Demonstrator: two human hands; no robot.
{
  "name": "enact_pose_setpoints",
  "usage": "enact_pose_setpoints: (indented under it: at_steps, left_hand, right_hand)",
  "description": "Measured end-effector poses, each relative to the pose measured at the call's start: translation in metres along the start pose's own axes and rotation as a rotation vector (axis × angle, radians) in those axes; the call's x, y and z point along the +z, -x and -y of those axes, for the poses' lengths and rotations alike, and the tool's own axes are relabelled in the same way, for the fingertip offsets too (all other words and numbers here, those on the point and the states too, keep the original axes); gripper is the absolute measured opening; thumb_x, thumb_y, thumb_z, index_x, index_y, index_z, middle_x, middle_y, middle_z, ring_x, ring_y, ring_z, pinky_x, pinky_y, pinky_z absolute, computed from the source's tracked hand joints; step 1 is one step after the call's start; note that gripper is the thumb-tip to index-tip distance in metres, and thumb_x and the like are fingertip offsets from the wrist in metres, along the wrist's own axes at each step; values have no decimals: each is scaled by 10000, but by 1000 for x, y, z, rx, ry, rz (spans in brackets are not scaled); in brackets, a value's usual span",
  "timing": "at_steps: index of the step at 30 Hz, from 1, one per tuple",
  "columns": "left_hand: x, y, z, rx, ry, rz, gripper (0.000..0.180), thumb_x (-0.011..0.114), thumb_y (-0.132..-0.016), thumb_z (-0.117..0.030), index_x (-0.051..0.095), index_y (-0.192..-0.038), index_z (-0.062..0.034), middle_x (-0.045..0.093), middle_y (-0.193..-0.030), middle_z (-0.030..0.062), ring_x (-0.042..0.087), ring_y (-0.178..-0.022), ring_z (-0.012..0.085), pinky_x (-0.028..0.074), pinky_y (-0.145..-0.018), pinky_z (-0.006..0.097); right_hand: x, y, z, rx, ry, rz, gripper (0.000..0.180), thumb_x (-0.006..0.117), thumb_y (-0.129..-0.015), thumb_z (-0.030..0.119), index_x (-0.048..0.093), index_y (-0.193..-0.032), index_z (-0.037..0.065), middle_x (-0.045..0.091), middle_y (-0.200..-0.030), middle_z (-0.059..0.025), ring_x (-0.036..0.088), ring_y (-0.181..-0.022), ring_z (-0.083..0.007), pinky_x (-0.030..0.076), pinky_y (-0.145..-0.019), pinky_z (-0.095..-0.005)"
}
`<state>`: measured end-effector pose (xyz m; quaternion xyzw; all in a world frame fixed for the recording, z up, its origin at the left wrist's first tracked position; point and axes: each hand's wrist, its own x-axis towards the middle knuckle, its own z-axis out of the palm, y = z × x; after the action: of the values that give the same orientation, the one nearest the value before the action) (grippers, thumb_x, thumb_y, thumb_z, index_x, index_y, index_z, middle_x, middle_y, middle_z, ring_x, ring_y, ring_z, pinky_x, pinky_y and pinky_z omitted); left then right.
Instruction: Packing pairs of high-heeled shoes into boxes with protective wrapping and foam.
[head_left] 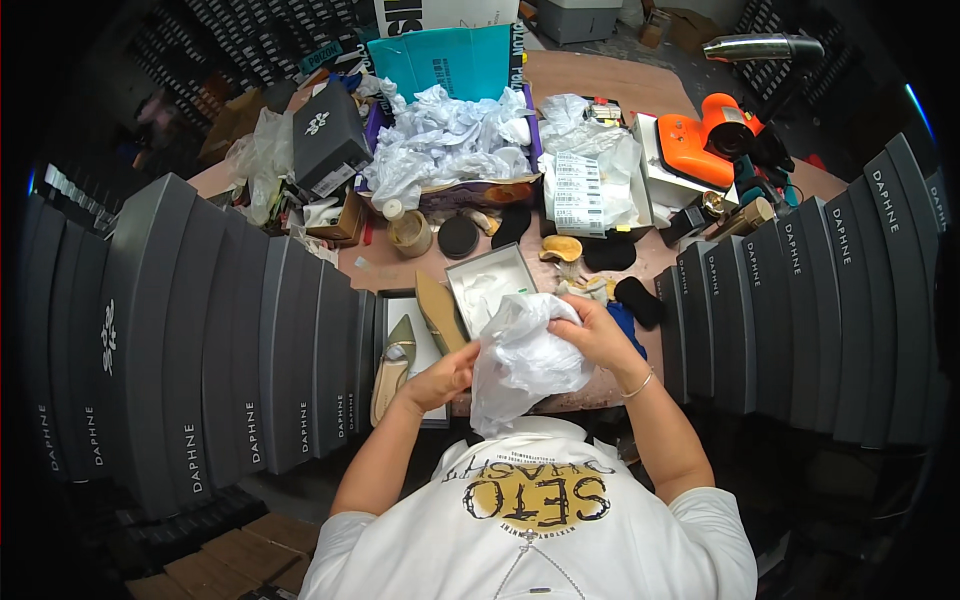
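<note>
Grey shoe boxes [200, 340] stood stacked on the left, more boxes [830, 300] on the right. Far back sat a teal bag [450, 60], a paper heap [450, 140] and an orange tool [700, 140].

Hands: two, a left hand [443, 377] and a right hand [597, 335]
Crumpled white tissue paper bundle [525, 360]: one, held
Beige pointed shoe [392, 368]: one, near left
Orange plastic tool [705, 145]: one, far right
Upright grey shoe boxes [215, 330]: about eight left, about seven right [800, 310]

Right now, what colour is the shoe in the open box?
Beige, a pointed shoe by the left hand; head view.
</note>
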<state>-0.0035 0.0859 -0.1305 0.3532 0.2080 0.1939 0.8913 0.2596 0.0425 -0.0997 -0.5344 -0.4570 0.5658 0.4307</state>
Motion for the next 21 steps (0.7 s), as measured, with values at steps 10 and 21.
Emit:
enact_pose_setpoints:
  at_steps: [10,21]
  left_hand:
    - [-1,-38,21,34,-437,-368,269,646,-822,-41,609,-1087,-58,635,-1022,66,601,-961,143,506,-832,335]
    - [-10,-24,40,-210,241,-165,383,537,-902,-67,449,-1269,3,583,-1169,96,600,-1050,203,487,-929,371]
  right_hand:
    - [35,19,15,-448,858,158,528,659,-775,30,517,-1274,132,539,-880,-110,601,-733,-308,485,-648,-390]
    - [34,23,2,-412,1202,326,531,644,-801,185,495,-1295,61,569,-963,-127,603,-842,-285,496,-746,-372]
